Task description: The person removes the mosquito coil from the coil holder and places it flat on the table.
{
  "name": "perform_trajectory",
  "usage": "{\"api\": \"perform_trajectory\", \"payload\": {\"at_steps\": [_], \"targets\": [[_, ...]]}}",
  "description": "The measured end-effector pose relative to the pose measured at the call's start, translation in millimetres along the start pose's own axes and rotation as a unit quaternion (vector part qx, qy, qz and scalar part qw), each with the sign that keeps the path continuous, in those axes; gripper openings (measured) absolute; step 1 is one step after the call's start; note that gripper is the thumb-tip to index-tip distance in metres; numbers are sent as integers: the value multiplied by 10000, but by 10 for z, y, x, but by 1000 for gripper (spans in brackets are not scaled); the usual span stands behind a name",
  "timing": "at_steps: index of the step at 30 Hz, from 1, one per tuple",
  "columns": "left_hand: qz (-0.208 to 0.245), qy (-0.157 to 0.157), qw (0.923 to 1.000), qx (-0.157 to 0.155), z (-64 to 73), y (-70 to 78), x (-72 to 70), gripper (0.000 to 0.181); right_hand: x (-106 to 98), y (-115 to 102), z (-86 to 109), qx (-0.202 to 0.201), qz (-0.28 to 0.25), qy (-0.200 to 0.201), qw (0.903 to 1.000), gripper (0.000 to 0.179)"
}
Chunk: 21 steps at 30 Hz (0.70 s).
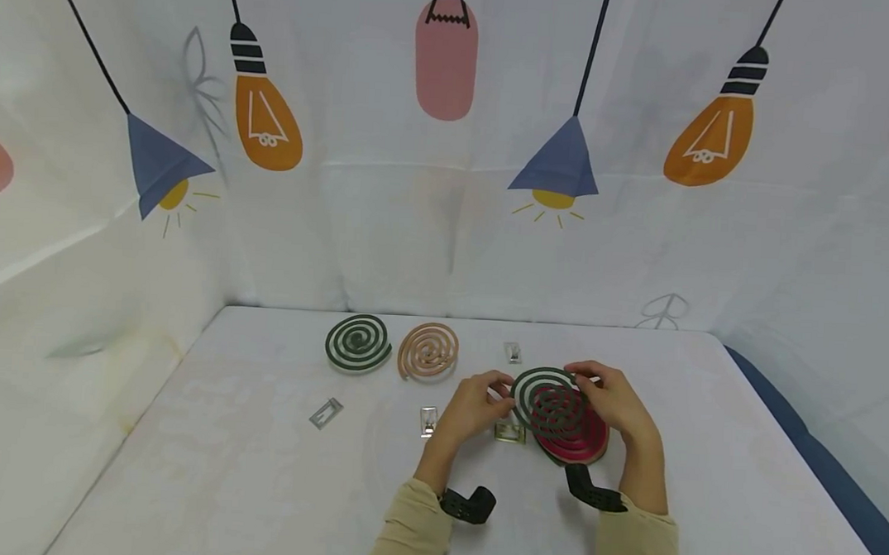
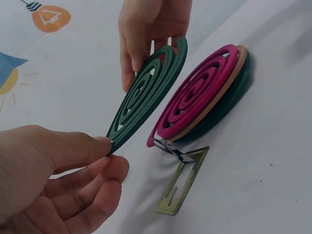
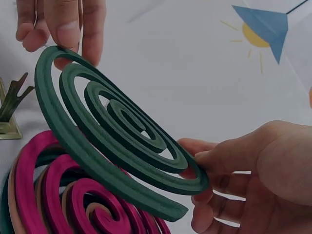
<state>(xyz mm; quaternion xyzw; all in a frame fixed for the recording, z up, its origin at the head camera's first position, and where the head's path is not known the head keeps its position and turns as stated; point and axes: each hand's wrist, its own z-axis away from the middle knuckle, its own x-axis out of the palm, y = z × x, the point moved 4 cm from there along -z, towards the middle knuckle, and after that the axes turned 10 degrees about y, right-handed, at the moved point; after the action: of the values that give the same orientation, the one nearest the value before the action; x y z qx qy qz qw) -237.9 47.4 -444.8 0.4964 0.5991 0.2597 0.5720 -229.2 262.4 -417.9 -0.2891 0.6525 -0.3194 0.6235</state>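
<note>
A green mosquito coil (image 1: 547, 395) is held tilted by its edges between both hands. My left hand (image 1: 478, 407) pinches its left rim with thumb and fingers; my right hand (image 1: 614, 401) pinches the opposite rim. Just below and behind it, a stack of coils lies on the table, a magenta coil (image 2: 197, 92) on top, a tan coil (image 2: 214, 117) under that and a dark green coil (image 2: 239, 100) at the bottom. A gold metal coil stand (image 2: 183, 185) with a raised prong lies beside the stack, its prong tip near the magenta coil's outer end.
Toward the back of the white table (image 1: 242, 467) lie another green coil (image 1: 358, 342) and a tan coil (image 1: 428, 350). Silver metal stands (image 1: 326, 413) (image 1: 428, 422) (image 1: 512, 352) are scattered around. A printed cloth (image 1: 387, 225) hangs behind the table.
</note>
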Motion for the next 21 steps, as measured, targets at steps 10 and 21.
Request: {"api": "perform_trajectory", "payload": {"at_steps": [10,21], "targets": [[-70,53,10000,42,15,16,92,28,-44,87,15,59,-8,-20,10000,31],[-59,-51,10000,-12,24,-20,137,28,-50,165,3,-92,113,-165,9998,29]]}}
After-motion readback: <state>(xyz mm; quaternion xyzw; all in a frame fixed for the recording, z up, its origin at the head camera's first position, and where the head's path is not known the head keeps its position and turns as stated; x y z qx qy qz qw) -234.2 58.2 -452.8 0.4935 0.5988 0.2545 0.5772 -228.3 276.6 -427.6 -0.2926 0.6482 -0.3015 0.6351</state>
